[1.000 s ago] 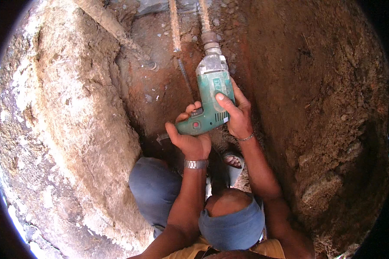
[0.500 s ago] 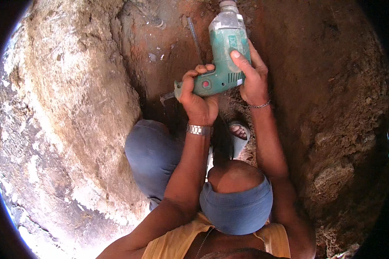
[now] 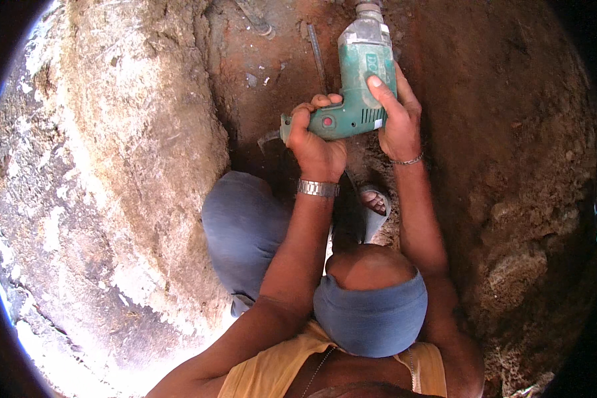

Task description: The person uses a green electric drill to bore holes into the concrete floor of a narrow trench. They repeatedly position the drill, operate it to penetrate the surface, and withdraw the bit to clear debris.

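I hold a green power drill [image 3: 365, 93] with a grey front housing in both hands, its nose pointing toward the top edge. My left hand [image 3: 318, 142] is wrapped round the handle, next to a red button; a metal watch is on that wrist. My right hand [image 3: 399, 119] grips the right side of the drill's body, the thumb lying across its top face. A thin bracelet circles the right wrist. The drill's chuck [image 3: 369, 5] is cut by the picture's top edge, so whatever it carries or touches is hidden.
A pale rocky bank [image 3: 139, 166] rises on the left, a brown earth wall [image 3: 511, 166] on the right. On the dirt lie a thin metal rod [image 3: 317, 53] and a pipe-like piece [image 3: 255, 16]. A curved metal tip [image 3: 266, 139] shows beside the drill handle. My knees and a sandalled foot [image 3: 376, 202] are below.
The drill and both hands sit slightly further right in the picture, as do the ground and my knees. My grip on the drill looks the same.
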### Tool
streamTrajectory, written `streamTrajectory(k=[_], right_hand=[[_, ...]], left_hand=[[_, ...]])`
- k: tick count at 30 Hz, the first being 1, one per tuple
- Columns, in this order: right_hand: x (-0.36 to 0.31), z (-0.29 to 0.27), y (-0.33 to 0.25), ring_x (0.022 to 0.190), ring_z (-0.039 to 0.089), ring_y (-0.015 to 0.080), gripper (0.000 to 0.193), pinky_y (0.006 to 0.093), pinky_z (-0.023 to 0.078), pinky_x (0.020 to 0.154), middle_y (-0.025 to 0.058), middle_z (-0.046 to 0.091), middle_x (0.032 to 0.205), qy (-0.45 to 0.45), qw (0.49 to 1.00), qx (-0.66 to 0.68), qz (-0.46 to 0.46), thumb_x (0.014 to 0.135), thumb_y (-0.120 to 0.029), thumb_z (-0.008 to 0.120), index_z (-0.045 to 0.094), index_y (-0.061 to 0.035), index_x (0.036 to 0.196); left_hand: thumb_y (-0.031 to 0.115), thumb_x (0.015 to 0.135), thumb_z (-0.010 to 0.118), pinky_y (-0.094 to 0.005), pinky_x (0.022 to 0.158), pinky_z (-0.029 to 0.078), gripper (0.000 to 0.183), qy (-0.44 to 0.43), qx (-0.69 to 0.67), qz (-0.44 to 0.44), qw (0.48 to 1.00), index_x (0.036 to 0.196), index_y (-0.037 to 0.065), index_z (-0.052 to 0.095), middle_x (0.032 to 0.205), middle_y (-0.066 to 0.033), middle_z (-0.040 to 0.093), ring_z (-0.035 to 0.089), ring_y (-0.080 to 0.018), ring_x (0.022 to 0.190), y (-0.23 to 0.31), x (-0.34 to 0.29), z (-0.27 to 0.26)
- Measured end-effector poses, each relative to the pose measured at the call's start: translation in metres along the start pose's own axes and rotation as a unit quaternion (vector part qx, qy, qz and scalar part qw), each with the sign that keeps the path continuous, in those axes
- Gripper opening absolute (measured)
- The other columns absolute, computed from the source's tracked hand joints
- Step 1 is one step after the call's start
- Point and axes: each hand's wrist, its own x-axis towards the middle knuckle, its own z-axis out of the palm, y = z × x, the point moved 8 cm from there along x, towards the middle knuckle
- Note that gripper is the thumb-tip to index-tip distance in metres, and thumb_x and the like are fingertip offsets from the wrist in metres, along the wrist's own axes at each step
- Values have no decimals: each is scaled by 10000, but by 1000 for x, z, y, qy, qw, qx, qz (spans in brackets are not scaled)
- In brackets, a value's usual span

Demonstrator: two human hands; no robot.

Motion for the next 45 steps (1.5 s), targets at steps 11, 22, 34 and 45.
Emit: streamTrajectory(k=[11,22,34,45], right_hand=[[-3,6,-6,1071,607,151,527,301,483,948,74,656,1209,-12,1000,0,-3,922,-176,715,555,17,1386],[-1,3,-3,1090,599,149,540,303,472,966,75,653,1219,-25,999,-23,2,918,-195,712,556,17,1390],[0,2,0,1136,598,170,568,310,463,996,90,632,1278,-23,999,28,19,925,-169,692,516,43,1422],[-6,4,-4,1133,585,160,609,315,454,1007,86,637,1273,-7,1000,-8,2,909,-200,721,517,30,1434]], left_hand=[[205,952,527,-515,981,502,129,35,-6,-7,999,878,100,541,960,-116,666,650,-316,1015,-1,-2,-2],[205,945,534,-523,994,493,117,39,10,-5,999,894,100,534,972,-117,671,648,-319,1035,-2,-2,-5],[236,952,553,-520,1103,417,182,55,21,48,997,1042,94,624,1191,-165,690,614,-342,1174,-1,-8,3],[181,928,543,-514,1044,458,114,-3,-11,5,1000,908,81,593,954,-126,656,625,-339,1050,2,-5,7]])
